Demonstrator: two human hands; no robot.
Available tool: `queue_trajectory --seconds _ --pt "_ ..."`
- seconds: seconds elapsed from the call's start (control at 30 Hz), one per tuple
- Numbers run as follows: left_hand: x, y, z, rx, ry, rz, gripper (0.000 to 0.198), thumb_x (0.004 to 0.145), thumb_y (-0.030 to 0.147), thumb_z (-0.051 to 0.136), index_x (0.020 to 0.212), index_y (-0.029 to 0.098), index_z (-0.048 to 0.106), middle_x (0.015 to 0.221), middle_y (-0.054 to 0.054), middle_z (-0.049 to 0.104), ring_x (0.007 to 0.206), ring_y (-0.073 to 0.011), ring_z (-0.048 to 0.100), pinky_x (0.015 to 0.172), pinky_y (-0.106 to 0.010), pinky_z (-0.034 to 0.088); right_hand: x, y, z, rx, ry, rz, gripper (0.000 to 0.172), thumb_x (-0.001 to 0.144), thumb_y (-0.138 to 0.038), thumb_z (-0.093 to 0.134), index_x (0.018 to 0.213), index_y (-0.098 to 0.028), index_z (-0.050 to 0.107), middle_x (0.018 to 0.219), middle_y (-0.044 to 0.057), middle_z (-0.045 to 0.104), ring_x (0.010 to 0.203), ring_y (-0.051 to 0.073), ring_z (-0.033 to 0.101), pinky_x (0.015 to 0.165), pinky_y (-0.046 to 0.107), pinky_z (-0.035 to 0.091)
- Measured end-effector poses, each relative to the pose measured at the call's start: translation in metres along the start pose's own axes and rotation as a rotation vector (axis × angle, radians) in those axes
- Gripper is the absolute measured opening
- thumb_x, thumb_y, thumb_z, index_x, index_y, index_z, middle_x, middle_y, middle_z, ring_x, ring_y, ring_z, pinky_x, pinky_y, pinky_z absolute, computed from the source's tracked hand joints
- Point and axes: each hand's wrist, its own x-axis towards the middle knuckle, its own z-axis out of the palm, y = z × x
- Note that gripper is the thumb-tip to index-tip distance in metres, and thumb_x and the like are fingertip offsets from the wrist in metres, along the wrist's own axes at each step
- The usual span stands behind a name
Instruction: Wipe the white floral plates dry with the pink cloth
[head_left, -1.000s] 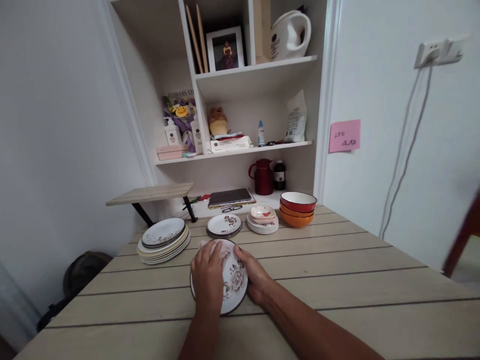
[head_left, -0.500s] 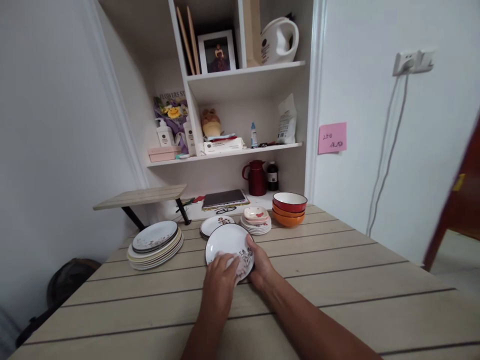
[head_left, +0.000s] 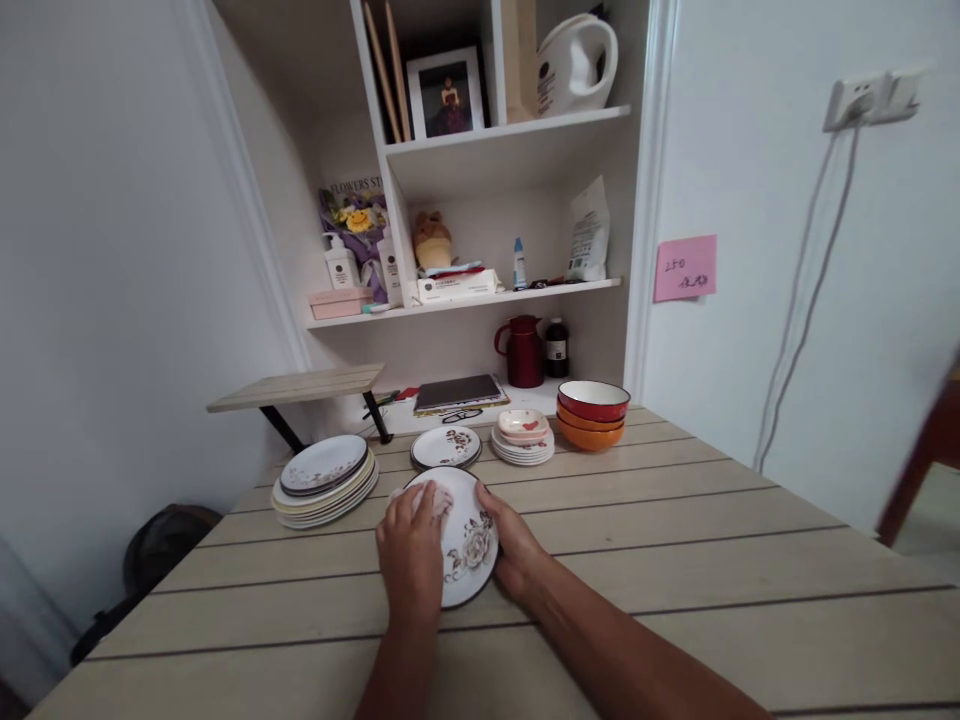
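At 6 o'clock from the small stack (head_left: 446,446), plate (head_left: 466,540) is gripped at 3 o'clock by R hand (head_left: 519,548), fingers clamped, prob. for steadiness, while cloth (head_left: 445,498) is pressed at 11 under L hand (head_left: 412,540), fingers half-curled.

Item 1, plate (head_left: 463,520), qty 1: round, white, w/ thin dk. brown rim. Brown flower print, incl. one lg. bloom w/ leaves, at lower R part as the holder sees it; visible upper part plain white. Pos.: over table (head_left: 675,590), face up, tilted twd. the holder; from where I stand, can't tell if bottom edge touches the tabletop. R side gripped by R hand (head_left: 517,550), thumb at rim. L part mostly hidden.
Item 2, cloth (head_left: 442,498), qty 1: pale pinkish-white, crumpled. Pos.: bunched under fingers of L hand (head_left: 411,545), against upper L of plate's face; full outline hidden.
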Motion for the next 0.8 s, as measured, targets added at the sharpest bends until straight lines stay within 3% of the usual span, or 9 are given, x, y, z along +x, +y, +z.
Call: queue_trajectory --seconds 0.13,0.33,0.47,0.67,0.8 --pt "-0.001 -0.001 -0.001 -0.027 -0.084 0.041 0.037 0.084 0.016 0.053 0.119 0.025 0.061 0.119 -0.007 0.062 0.113 -0.0253 0.05 0.09 -0.041 0.043 0.006 -0.008 -0.006 0.087 0.048 0.014 0.043 0.088 -0.045 0.048 0.112 -0.011 0.061 0.093 0.012 0.074 0.087 0.023 0.069 0.087 0.04 0.049" --pt "-0.005 0.011 0.003 -0.179 -0.167 0.227 0.047 0.08 0.009 0.052 0.122 0.028 0.058 0.119 -0.005 0.062 0.114 -0.0222 0.05 0.094 -0.04 0.043 0.007 -0.024 -0.009 0.122 0.12 -0.014 0.049 0.089 -0.047 0.045 0.113 -0.006 0.059 0.091 0.015 0.073 0.091 0.024 0.068 0.087 0.04 0.05" --pt "-0.009 0.015 0.008 -0.287 -0.218 0.358 0.052 0.079 0.008 0.05 0.126 0.029 0.055 0.123 -0.005 0.06 0.118 -0.0226 0.048 0.1 -0.043 0.041 0.008 -0.027 -0.012 0.105 0.095 -0.029 0.051 0.087 -0.049 0.048 0.111 -0.005 0.06 0.091 0.015 0.073 0.089 0.025 0.068 0.088 0.039 0.049" --pt "-0.01 0.015 0.012 -0.359 -0.197 0.29 0.06 0.074 0.003 0.046 0.132 0.021 0.048 0.13 -0.008 0.056 0.127 -0.0238 0.042 0.102 -0.044 0.039 0.0 -0.014 -0.005 0.036 0.013 -0.001 0.045 0.082 -0.047 0.057 0.108 -0.01 0.062 0.093 0.011 0.073 0.09 0.023 0.068 0.091 0.037 0.047" --pt "-0.006 0.016 0.005 -0.369 -0.09 0.223 0.046 0.074 0.002 0.047 0.115 0.019 0.057 0.123 -0.009 0.06 0.122 -0.0236 0.047 0.1 -0.044 0.039 -0.007 -0.002 0.003 -0.014 -0.1 0.045 0.047 0.08 -0.047 0.06 0.111 -0.011 0.062 0.098 0.011 0.072 0.094 0.022 0.067 0.094 0.036 0.045"
